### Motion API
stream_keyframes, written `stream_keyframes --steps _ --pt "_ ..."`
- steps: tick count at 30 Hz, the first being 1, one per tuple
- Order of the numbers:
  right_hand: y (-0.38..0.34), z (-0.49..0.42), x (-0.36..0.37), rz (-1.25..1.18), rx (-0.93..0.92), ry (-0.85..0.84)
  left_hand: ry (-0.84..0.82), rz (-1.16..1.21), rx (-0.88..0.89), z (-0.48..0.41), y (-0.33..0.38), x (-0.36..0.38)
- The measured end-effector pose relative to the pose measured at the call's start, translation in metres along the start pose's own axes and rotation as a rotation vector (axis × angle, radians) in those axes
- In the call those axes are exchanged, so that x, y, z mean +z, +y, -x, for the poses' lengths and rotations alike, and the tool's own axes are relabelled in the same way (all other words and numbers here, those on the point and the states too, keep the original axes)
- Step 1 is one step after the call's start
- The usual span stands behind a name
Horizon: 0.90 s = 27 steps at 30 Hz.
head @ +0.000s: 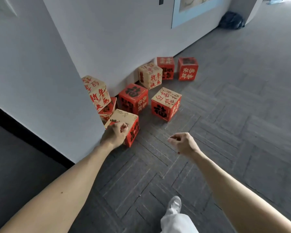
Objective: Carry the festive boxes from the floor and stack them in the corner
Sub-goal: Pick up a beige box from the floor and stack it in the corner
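Observation:
Several festive cube boxes, red and cream with Chinese lettering, lie scattered on the grey floor along the wall. The nearest box [125, 117] has a cream top and a red side. My left hand [115, 134] hangs in front of its near edge, fingers curled, and shows no clear hold on it. Behind that box, a tilted cream box [96, 91] leans on a small red box [108, 106], partly hidden by the wall corner. Further on are a red box [133, 98], a red-and-cream box [165, 105], a cream box [150, 75] and two red boxes [165, 68] [187, 68]. My right hand [183, 142] hovers over bare floor, loosely curled and holding nothing.
A white wall corner [57, 81] juts out at the left, with darker floor [15, 165] beyond its black base strip. A black bag [232, 20] lies far back by a blue-framed panel [191, 10]. My white shoe [175, 203] is on the grey patterned floor [242, 115].

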State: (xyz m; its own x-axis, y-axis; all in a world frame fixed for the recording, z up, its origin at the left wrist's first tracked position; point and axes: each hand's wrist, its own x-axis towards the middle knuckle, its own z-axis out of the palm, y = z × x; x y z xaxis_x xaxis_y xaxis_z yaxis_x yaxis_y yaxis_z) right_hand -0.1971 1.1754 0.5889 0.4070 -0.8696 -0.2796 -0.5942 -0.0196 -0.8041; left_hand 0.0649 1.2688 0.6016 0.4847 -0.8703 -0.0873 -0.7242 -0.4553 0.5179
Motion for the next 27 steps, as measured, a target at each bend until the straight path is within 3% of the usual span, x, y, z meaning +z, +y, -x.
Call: stream_keyframes --steps 8,15,20,27 --pt "-0.009 -0.232 -0.005 -0.035 0.033 -0.065 -0.004 -0.013 -0.168 -0.192 -0.017 0.01" --pt "-0.051 -0.377 0.024 -0.013 0.084 -0.246 -0.038 -0.018 -0.323 -0.33 -0.044 -0.012" --pt "-0.064 -0.463 0.076 0.002 0.177 -0.305 -0.084 -0.018 -0.362 -0.438 -0.095 -0.006" --pt "-0.037 -0.583 0.163 -0.006 0.357 -0.284 -0.284 -0.051 -0.418 -0.593 -0.201 0.059"
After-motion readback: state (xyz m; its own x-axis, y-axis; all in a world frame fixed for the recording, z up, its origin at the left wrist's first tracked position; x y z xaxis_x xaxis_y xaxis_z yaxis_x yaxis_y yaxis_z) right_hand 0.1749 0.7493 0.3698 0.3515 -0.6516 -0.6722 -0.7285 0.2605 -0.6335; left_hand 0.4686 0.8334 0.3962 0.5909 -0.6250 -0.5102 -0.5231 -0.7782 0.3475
